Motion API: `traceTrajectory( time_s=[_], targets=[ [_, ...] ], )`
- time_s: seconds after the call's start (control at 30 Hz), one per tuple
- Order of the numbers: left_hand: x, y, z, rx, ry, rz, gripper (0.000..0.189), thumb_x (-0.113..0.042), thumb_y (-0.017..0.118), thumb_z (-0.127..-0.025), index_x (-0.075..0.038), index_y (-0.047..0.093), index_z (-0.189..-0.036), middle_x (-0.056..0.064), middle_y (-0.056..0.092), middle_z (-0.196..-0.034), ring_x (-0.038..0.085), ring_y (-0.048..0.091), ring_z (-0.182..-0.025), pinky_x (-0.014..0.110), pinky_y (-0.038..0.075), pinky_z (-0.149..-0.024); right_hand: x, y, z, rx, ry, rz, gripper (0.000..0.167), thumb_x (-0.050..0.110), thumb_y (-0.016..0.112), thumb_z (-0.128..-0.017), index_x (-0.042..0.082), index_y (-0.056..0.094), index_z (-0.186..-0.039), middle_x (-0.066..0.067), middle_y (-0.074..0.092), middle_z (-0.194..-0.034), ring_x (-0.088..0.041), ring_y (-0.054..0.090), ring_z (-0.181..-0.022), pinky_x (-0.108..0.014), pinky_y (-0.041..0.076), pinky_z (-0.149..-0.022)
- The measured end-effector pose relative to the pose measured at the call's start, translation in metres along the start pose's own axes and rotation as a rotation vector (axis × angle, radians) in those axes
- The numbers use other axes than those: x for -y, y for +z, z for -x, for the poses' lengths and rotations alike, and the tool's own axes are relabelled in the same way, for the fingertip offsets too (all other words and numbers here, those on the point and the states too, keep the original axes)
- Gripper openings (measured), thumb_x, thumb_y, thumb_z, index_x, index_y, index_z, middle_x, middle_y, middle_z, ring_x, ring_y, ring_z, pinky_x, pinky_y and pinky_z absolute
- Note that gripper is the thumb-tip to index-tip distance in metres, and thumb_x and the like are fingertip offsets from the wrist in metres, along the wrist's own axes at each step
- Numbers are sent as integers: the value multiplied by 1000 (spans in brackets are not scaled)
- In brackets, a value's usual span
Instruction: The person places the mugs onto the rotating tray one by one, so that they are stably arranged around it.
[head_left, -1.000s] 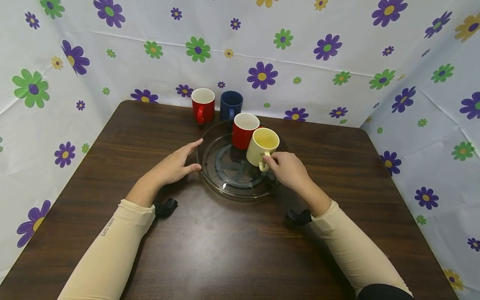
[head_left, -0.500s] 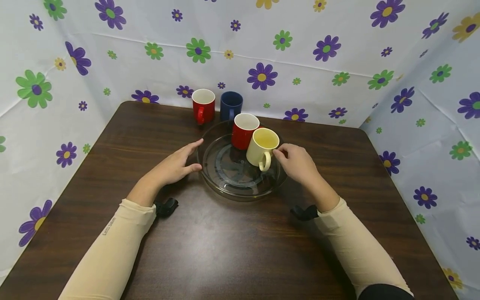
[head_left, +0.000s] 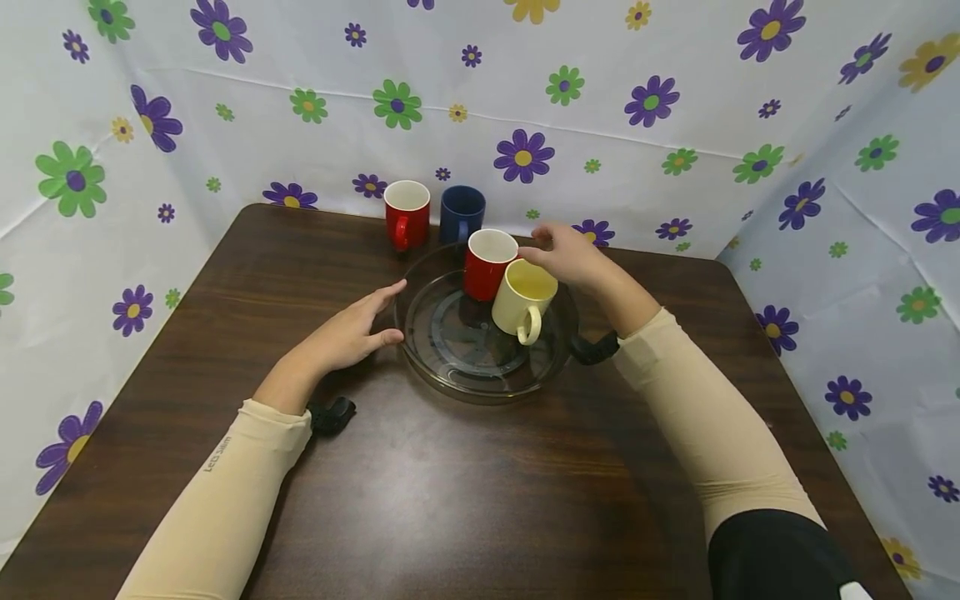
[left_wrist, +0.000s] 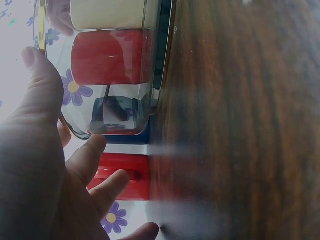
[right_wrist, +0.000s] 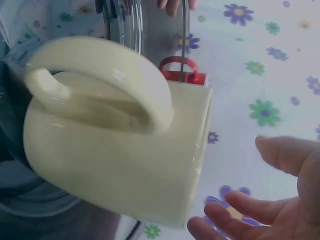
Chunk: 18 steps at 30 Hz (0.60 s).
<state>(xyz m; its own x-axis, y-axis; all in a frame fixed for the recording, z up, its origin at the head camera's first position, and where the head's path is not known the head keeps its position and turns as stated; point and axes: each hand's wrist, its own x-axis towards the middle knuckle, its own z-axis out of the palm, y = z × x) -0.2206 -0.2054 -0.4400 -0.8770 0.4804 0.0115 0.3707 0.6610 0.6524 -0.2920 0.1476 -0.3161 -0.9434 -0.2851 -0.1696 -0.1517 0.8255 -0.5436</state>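
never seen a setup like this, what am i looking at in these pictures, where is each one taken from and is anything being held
There is no machine here: a person is working with two bare hands. The wide picture is taken from the person's head, looking forward and down; the two close ones, which look turned sideways, are taken from the left and right wrists.

On the dark brown table sits a see-through dish, with a red mug and a yellow mug in it. Behind the dish are another red mug and a blue mug, with a flowered cloth beyond.

The left hand is at the dish's rim, fingers spread. The right hand is beside the mugs in the dish. Neither hand grips a mug.
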Motion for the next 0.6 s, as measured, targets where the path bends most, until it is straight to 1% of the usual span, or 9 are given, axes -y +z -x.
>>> traceTrajectory(
  time_s=[0.1,0.2,0.3,0.43,0.6],
  targets=[
    [1,0,1,2,4,5,86,-43,65,-98,-21,15,-164,12,21,-168,39,35,-147,61,27,-118,5,2,-16,82,34,-37,73,41,59,-101,-1,33,-155,-21,41,-156,-37,39,-143,-52,37,-115],
    [2,0,0,-5,21,3,86,-44,66,-97,-21,16,-164,11,22,-168,38,36,-147,59,27,-118,11,6,-26,112,43,-56,80,41,63,-100,0,27,-158,-21,37,-158,-37,37,-144,-51,35,-117],
    [4,0,0,-10,32,-3,86,-43,66,-97,-20,16,-164,11,22,-167,37,36,-147,57,27,-119,18,11,-33,133,29,-52,86,40,66,-97,-1,22,-159,-23,37,-158,-37,38,-143,-51,35,-117],
    [4,1,0,-17,30,-4,85,-41,66,-98,-20,17,-164,10,23,-167,36,36,-147,57,27,-119,22,19,-41,148,15,-21,90,40,70,-94,-2,23,-158,-23,39,-156,-37,42,-138,-50,36,-116],
    [3,0,0,-23,25,0,85,-39,67,-97,-21,17,-164,11,24,-167,36,36,-147,57,27,-119,22,26,-47,127,8,25,86,38,73,-93,-3,31,-155,-22,43,-152,-36,46,-132,-50,39,-113]
  ],
)
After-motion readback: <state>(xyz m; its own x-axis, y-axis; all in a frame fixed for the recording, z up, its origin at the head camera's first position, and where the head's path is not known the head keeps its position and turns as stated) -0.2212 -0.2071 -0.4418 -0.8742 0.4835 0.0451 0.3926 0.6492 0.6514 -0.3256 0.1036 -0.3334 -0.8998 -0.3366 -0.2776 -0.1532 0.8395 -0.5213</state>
